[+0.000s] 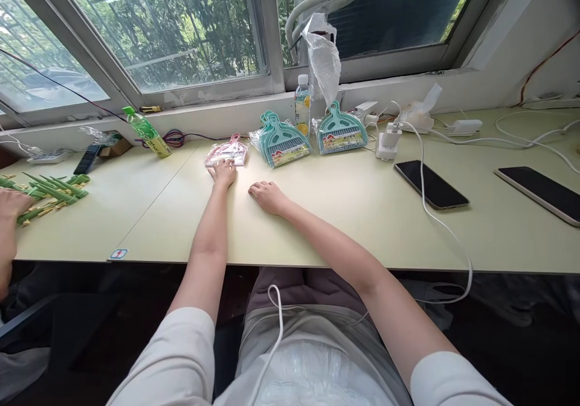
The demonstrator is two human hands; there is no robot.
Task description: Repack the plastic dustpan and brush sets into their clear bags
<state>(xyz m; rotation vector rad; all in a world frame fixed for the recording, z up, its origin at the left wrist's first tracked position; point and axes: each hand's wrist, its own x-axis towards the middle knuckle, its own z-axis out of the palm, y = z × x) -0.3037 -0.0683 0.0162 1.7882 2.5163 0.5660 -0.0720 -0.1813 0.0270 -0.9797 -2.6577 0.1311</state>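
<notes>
Pink dustpan-and-brush set [226, 147]: in clear wrap on the tabletop [181, 225], handle toward the window, beside the teal sets.
Left hand [223, 173]: fingers over the set's near edge, touching it, slightly spread; you cannot tell whether they are clamped on it.
Right hand [269, 198]: resting nearby, fingers loosely curled and close together, nothing visible in them; whether the thumb meets them is hidden.
Teal sets: an overlapping group [285, 142] just right of the pink one, and more teal wrapping [343, 133] farther right.
Step in hand: your left hand appears to be handling the pink set at its near edge.
Move from here: lifting or shifting it would call for a secure hold through the slippery wrap.
Farther out: two phones [431, 183] [544, 191] rightward; another person's hand [16, 202] on green pieces [57, 190] leftward.
</notes>
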